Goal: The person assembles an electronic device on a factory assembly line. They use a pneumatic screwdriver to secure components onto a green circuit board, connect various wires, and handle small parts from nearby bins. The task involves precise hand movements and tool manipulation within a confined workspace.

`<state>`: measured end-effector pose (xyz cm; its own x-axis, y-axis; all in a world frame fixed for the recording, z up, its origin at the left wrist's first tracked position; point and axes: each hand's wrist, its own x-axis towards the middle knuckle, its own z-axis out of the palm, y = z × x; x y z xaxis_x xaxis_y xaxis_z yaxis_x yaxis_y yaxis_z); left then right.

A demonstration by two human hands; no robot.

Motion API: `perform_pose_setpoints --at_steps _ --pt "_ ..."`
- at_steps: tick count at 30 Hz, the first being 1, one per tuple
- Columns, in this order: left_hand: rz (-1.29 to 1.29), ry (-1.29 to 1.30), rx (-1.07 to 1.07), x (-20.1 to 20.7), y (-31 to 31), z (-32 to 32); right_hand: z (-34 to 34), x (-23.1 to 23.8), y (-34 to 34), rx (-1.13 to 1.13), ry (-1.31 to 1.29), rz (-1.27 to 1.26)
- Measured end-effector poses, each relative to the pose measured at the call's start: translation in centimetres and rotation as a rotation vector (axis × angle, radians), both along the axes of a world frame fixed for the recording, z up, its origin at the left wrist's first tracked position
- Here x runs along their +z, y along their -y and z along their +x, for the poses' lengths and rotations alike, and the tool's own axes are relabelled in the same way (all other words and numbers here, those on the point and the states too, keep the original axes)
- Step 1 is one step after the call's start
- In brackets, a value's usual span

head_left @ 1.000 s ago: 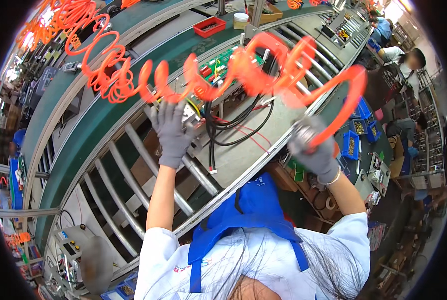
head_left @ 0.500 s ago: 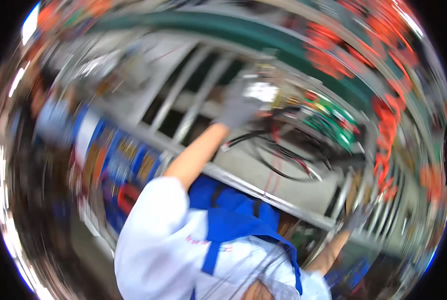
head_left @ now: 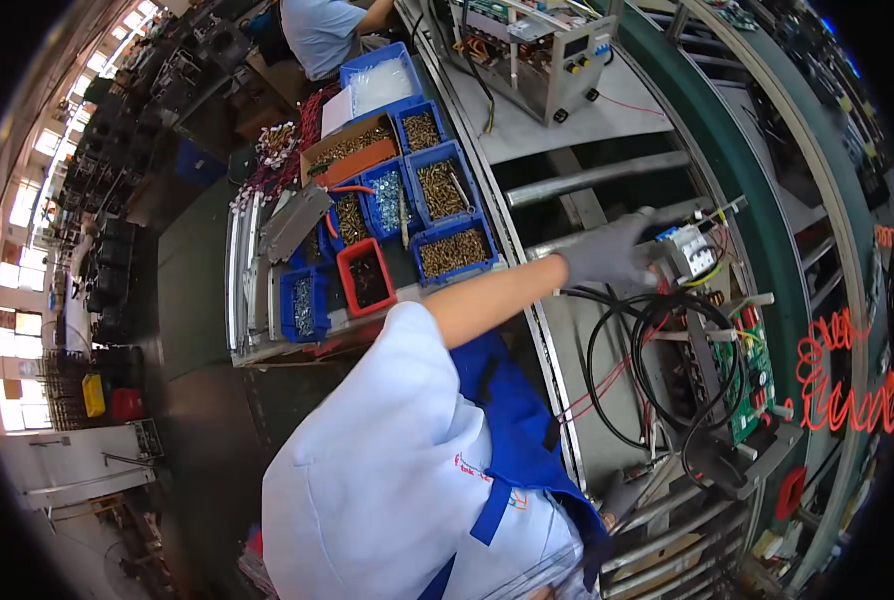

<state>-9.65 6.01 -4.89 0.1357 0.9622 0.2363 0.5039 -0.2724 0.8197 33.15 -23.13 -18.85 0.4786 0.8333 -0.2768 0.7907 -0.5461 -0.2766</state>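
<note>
My left hand (head_left: 612, 250), in a grey glove, reaches across to the near end of an open electrical chassis (head_left: 707, 350). Its fingers close around that end, beside a white circuit breaker (head_left: 689, 252); the fingertips are partly hidden. Black cables (head_left: 607, 400) loop over the chassis and the surface in front of it, with thin red wires among them. A green circuit board (head_left: 752, 380) shows along the chassis's far side. Low in the picture, my right hand (head_left: 622, 497), also gloved, lies near metal rollers, mostly hidden by my body, its fingers unclear.
Left of me, a bench bears blue bins (head_left: 452, 250) of brass-coloured screws and a red bin (head_left: 366, 277). Another open chassis (head_left: 547, 60) stands farther up the roller line (head_left: 597, 178). An orange coiled hose (head_left: 837, 380) hangs at right. A co-worker (head_left: 322, 35) sits beyond the bins.
The view has swung left, bringing the bins and co-worker into clear sight. My left hand stays by the circuit breaker; my right hand, earlier reaching out by the rollers, is now mostly hidden.
</note>
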Motion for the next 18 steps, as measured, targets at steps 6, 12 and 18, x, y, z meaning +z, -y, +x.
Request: perform_pose_setpoints --at_steps 6,12,18 --pt "-0.261 -0.307 0.613 -6.5 0.7 -31.0 -3.6 6.2 -0.9 0.014 0.044 -0.215" --pt "-0.828 -0.961 0.815 -8.5 4.8 -49.1 -6.7 8.4 -1.2 0.066 -0.170 -0.267" --pt "-1.059 -1.044 0.496 -7.7 5.5 -51.6 -5.0 5.9 -1.6 0.185 -0.136 -0.280"
